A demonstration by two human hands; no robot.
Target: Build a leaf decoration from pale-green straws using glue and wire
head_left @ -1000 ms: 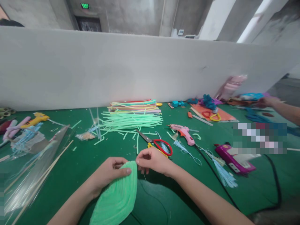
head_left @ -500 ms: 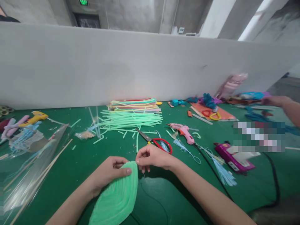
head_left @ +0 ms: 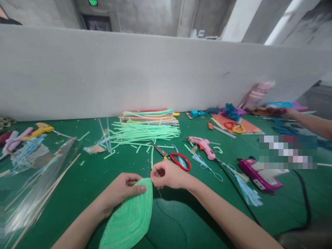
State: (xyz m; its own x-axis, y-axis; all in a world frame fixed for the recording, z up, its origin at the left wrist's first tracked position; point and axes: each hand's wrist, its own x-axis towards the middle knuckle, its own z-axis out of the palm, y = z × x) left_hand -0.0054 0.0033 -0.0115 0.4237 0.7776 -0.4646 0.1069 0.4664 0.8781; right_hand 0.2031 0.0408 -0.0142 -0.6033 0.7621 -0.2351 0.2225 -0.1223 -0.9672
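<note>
A green leaf-shaped piece [head_left: 129,218] made of fuzzy chenille stems in curved rows tilts up over the table. My left hand [head_left: 126,190] grips its upper left edge, thumb flat on the front and fingers behind. At its upper tip, my right hand [head_left: 167,174] is closed in a pinch, fingertips touching the edge. A fine thread [head_left: 160,194] hangs below these fingers; whether a needle is on it I cannot make out. Just behind my right hand lie scissors [head_left: 178,161] with red handles, blades partly spread.
Green chenille stems [head_left: 145,132] are heaped at the back centre. A pink glue gun [head_left: 203,145] and a purple device [head_left: 256,174] lie right, with blue tassels [head_left: 246,190] between. A yellow glue gun [head_left: 41,129] and plastic sleeve [head_left: 49,186] are left. Another person's arm [head_left: 308,121] reaches in at far right.
My right hand's lower fingers have curled in a little, while its pinch stays at the tip. My left hand and the green piece barely differ. The other person's hand has moved left.
</note>
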